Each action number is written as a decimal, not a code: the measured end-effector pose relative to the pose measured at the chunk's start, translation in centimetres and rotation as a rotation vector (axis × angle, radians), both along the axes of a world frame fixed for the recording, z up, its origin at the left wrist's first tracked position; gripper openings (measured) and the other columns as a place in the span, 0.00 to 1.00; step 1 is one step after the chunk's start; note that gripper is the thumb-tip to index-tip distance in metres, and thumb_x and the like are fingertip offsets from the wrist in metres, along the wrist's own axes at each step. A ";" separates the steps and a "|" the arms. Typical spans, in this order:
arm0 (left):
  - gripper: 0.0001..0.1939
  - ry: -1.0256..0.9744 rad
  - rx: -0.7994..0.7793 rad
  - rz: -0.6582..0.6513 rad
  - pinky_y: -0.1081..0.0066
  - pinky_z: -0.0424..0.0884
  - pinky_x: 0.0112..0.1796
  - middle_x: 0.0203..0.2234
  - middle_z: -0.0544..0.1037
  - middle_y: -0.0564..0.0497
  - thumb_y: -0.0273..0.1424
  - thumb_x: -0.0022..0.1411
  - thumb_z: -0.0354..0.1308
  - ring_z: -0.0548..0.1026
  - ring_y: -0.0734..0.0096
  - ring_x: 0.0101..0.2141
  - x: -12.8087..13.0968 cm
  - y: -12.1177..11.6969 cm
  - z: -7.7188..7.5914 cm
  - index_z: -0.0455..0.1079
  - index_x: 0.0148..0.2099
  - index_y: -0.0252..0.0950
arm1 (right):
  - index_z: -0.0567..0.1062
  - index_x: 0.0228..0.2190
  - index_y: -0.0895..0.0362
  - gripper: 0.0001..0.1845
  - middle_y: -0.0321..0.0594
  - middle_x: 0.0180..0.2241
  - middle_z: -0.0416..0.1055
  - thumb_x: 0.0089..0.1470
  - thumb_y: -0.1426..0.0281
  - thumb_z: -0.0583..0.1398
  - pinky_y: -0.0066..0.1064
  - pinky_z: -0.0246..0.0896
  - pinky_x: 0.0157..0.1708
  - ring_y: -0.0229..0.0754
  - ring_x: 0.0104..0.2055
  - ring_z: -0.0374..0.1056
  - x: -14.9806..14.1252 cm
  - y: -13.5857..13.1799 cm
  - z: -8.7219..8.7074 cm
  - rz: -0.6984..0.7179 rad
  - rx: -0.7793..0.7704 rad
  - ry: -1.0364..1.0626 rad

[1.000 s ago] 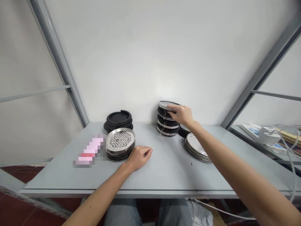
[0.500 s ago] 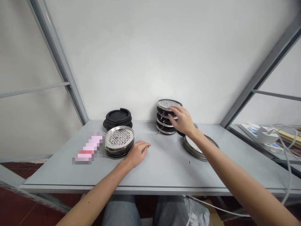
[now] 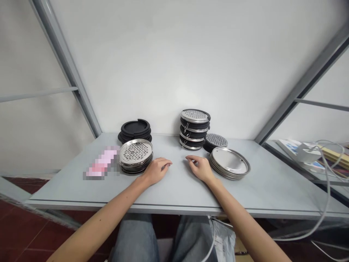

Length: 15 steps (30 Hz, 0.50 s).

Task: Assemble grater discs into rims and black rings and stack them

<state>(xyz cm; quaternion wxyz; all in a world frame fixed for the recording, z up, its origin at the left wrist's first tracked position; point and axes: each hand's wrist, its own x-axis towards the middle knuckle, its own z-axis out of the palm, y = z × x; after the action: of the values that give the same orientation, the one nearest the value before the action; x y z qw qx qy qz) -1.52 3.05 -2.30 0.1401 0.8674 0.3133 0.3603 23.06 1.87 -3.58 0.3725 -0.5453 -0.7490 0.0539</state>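
Note:
My left hand lies on the table just right of a stack of round metal grater discs, fingers loosely bent and thumb apart, holding nothing. My right hand rests to the left of a stack of shiny round metal plates. Its fingers point inward, thumb apart from them, with nothing in between. Behind it stands a tall stack of black rings and metal discs, with a perforated disc on top and small wire clasps on its side. A low black stack with a perforated top sits beside it.
Black rings are piled at the back left. A pixelated pink item lies on the left of the grey table. Metal frame posts flank the wall. White cables hang at the right.
My right hand has come down and toward me, from beside the tall stack to the tabletop, uncovering the low black stack. My left hand stays by the grater discs. The view has shifted slightly.

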 end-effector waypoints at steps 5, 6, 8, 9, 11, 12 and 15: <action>0.11 0.008 -0.012 0.001 0.69 0.71 0.41 0.35 0.79 0.49 0.23 0.63 0.51 0.76 0.67 0.37 -0.1 -0.1 0.0 0.74 0.42 0.35 | 0.79 0.36 0.56 0.12 0.43 0.38 0.79 0.54 0.71 0.56 0.36 0.67 0.43 0.47 0.41 0.74 0.2 0.0 0.0 0.040 -0.025 -0.001; 0.11 0.014 -0.020 -0.001 0.69 0.72 0.41 0.35 0.80 0.49 0.23 0.63 0.51 0.77 0.68 0.37 -0.1 -0.1 0.0 0.74 0.42 0.35 | 0.79 0.35 0.57 0.12 0.43 0.37 0.79 0.54 0.71 0.56 0.36 0.67 0.42 0.47 0.40 0.74 0.2 0.0 0.0 0.047 -0.038 -0.011; 0.11 0.027 -0.037 -0.002 0.70 0.72 0.40 0.36 0.80 0.50 0.23 0.63 0.51 0.77 0.69 0.36 -0.1 -0.2 0.0 0.74 0.42 0.36 | 0.79 0.34 0.57 0.12 0.43 0.36 0.79 0.54 0.71 0.56 0.36 0.66 0.40 0.46 0.38 0.73 0.2 0.0 0.0 0.054 -0.060 -0.033; 0.11 0.031 -0.043 -0.001 0.71 0.72 0.40 0.36 0.80 0.50 0.23 0.63 0.51 0.77 0.69 0.36 -0.1 -0.2 0.1 0.74 0.42 0.36 | 0.79 0.34 0.57 0.12 0.43 0.36 0.79 0.54 0.71 0.56 0.35 0.66 0.40 0.46 0.38 0.73 0.2 0.1 0.0 0.057 -0.067 -0.040; 0.11 0.030 -0.048 0.004 0.72 0.72 0.38 0.35 0.80 0.51 0.23 0.63 0.52 0.77 0.70 0.34 -0.1 -0.3 0.1 0.74 0.42 0.36 | 0.80 0.34 0.57 0.12 0.43 0.36 0.79 0.54 0.71 0.56 0.35 0.66 0.40 0.46 0.38 0.73 0.1 0.2 0.0 0.049 -0.071 -0.040; 0.11 0.025 -0.049 0.007 0.72 0.72 0.37 0.35 0.80 0.51 0.23 0.62 0.52 0.76 0.70 0.33 -0.1 -0.3 0.2 0.74 0.42 0.36 | 0.80 0.34 0.57 0.12 0.43 0.36 0.79 0.54 0.71 0.56 0.34 0.66 0.40 0.46 0.37 0.73 0.1 0.2 0.0 0.041 -0.075 -0.037; 0.11 0.006 -0.048 0.011 0.73 0.72 0.35 0.34 0.80 0.52 0.23 0.62 0.52 0.76 0.71 0.32 -0.1 -0.4 0.3 0.74 0.41 0.36 | 0.80 0.34 0.57 0.12 0.43 0.36 0.79 0.54 0.71 0.56 0.33 0.65 0.38 0.45 0.36 0.74 0.1 0.2 0.1 0.028 -0.089 -0.036</action>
<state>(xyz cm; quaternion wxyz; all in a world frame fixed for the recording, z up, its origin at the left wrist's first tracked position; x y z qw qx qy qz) -1.62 2.69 -2.05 0.1581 0.8632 0.3270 0.3507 23.13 2.06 -3.47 0.3337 -0.5515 -0.7600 0.0827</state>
